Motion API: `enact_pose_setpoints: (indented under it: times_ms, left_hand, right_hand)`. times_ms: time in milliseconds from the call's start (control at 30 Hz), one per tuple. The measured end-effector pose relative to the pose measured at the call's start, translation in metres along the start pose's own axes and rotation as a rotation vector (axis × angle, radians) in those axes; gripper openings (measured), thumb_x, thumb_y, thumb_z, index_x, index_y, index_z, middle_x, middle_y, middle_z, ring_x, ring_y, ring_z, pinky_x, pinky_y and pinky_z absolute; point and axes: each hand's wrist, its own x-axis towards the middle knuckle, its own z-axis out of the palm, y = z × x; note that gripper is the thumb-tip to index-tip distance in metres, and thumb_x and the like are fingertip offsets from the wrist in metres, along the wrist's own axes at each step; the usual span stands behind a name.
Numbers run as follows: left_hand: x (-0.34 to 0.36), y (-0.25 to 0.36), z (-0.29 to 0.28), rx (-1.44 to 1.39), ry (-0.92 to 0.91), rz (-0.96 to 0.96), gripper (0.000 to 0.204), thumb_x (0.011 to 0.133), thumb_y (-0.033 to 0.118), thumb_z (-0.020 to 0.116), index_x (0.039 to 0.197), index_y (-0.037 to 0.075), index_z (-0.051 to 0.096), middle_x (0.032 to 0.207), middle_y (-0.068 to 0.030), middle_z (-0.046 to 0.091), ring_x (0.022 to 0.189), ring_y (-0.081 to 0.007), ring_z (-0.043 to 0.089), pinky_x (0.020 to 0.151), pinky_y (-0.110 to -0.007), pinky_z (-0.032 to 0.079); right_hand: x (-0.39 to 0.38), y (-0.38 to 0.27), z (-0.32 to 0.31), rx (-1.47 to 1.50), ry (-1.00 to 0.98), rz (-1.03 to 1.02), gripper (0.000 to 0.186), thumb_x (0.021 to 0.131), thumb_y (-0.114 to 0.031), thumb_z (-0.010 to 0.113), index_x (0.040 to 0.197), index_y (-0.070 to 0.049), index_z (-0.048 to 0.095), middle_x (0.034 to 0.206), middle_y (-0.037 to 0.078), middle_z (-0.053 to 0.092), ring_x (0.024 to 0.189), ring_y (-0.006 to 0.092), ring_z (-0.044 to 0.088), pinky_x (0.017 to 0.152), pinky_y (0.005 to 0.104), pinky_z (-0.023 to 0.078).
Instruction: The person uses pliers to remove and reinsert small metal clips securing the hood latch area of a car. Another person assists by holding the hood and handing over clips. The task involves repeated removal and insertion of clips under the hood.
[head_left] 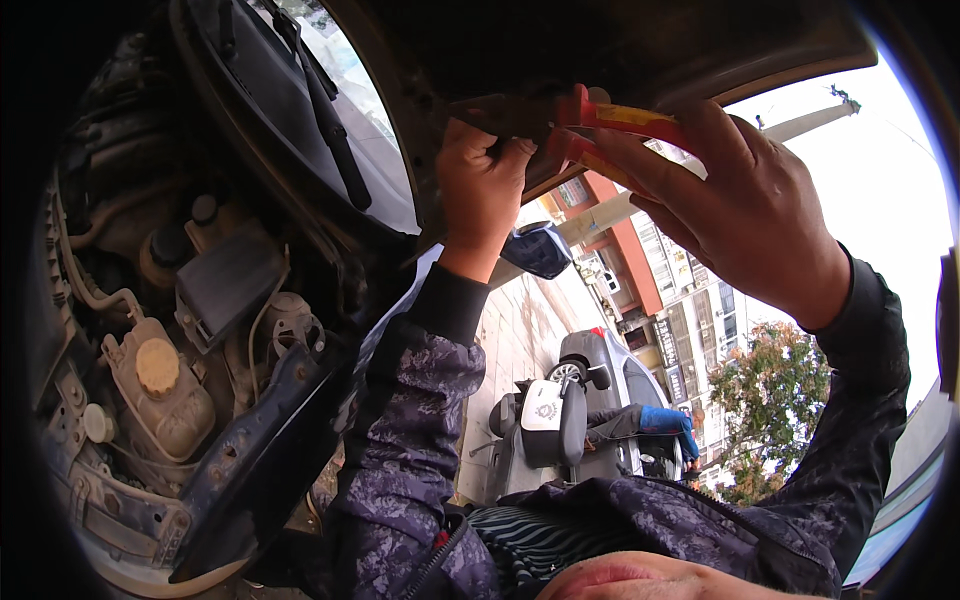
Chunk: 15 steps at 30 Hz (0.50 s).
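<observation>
In the head view, the right hand (755,205) is closed around a pair of pliers (578,108), its fingers wrapped on the red handles with yellow strips, and these two handles stand apart from each other. The pliers are in the upper middle, just below the dark underside of the raised hood (640,45), and their dark jaws point to the left, toward the left hand (483,195). The left hand has its fingers curled in and the thumb close to the jaws; I cannot tell whether it pinches some small part there.

Near, on the left, the engine bay holds a cloudy plastic reservoir (190,418) with a yellowish cap (157,367), and a black box (228,285) beyond it. A wiper (335,140) lies along the windscreen, and a side mirror (540,250) shows between the forearms.

Farther off are a silver car (640,385), a rider in blue (665,422) and a white panel (544,404), which carries a round dark emblem with small lettering under it. On the far building, dark signboards (668,345) bear pale characters.
</observation>
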Motion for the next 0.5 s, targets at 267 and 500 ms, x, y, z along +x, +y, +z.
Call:
enact_pose_setpoints:
  times_ms: [267,500]
  left_hand:
    - [0.002,-0.001,0.000,-0.097,-0.060,-0.127,0.011,0.096,0.008,0.084,0.106,0.003,0.082,0.108,-0.0086,0.081,0.105,-0.0211,0.077,0.091,-0.033,0.058]
    - [0.009,0.008,0.001,-0.143,-0.011,-0.077,0.013,0.098,0.010,0.084,0.111,0.007,0.083,0.106,-0.0052,0.082,0.098,-0.0170,0.076,0.090,-0.029,0.058]
  right_hand:
    - [-0.004,0.000,-0.008,0.048,0.177,-0.093,0.072,0.086,-0.024,0.092,0.154,-0.019,0.067,0.124,0.016,0.068,0.095,0.0254,0.077,0.075,0.0353,0.067]
    - [-0.026,0.046,0.017,0.239,0.232,0.167,0.067,0.096,-0.011,0.083,0.159,-0.012,0.060,0.133,0.017,0.068,0.106,0.0288,0.077,0.085,0.0394,0.067]
